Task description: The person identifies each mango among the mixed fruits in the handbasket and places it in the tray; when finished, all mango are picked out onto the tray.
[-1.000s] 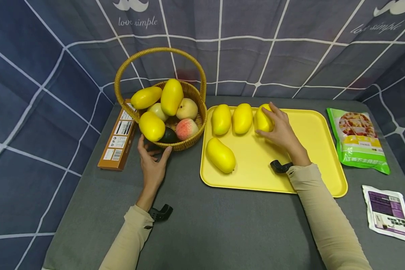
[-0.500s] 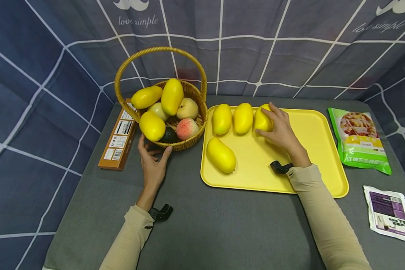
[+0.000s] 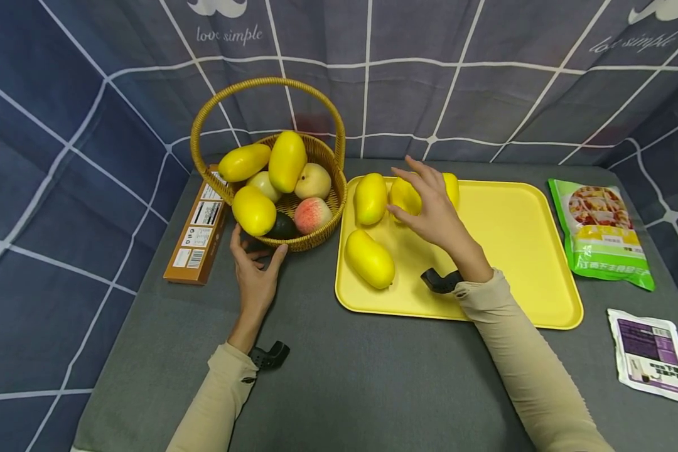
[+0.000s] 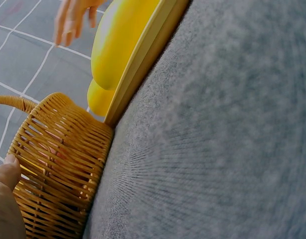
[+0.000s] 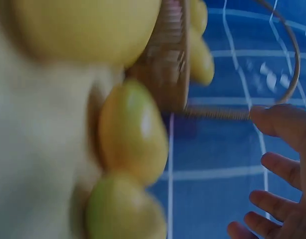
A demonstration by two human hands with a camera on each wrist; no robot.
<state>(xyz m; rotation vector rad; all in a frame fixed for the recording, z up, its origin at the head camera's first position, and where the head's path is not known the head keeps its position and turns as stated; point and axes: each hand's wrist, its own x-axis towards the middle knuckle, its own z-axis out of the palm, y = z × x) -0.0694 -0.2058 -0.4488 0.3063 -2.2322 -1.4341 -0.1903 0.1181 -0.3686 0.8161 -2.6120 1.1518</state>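
Basket point(image 3: 312, 241): wicker-look weave, rough, lt. sheen. Mangoes point(image 3: 370, 258): smooth, plast.-look, semi-gloss. Tray point(image 3: 511, 245): smooth plast., satin. Table cover point(image 3: 367, 389): cloth, matt, fine-ribbed. Curtain point(image 3: 407, 100): cloth, creased, matt. Box point(image 3: 194, 235): printed cardbd., low sheen. Green bag point(image 3: 601, 233): glossy plast. film, crinkled. White pouch point(image 3: 652, 356): smooth film, semi-gloss. Peach point(image 3: 313, 215): matt. Sleeves point(image 3: 528, 358): matt cloth, wrinkled. Wrist mounts point(image 3: 441, 281): plast.-look, dull.

You have one yellow tray point(image 3: 503, 251) carrying four yellow mangoes point(image 3: 370, 258), and one wicker basket point(image 3: 311, 242) at left holding three more mangoes point(image 3: 287, 161), one peach point(image 3: 312, 215), one dark fruit point(image 3: 283, 227) and two pale fruits point(image 3: 313, 181). You also count one box point(image 3: 194, 238) at left, two packets point(image 3: 601, 235) at right.
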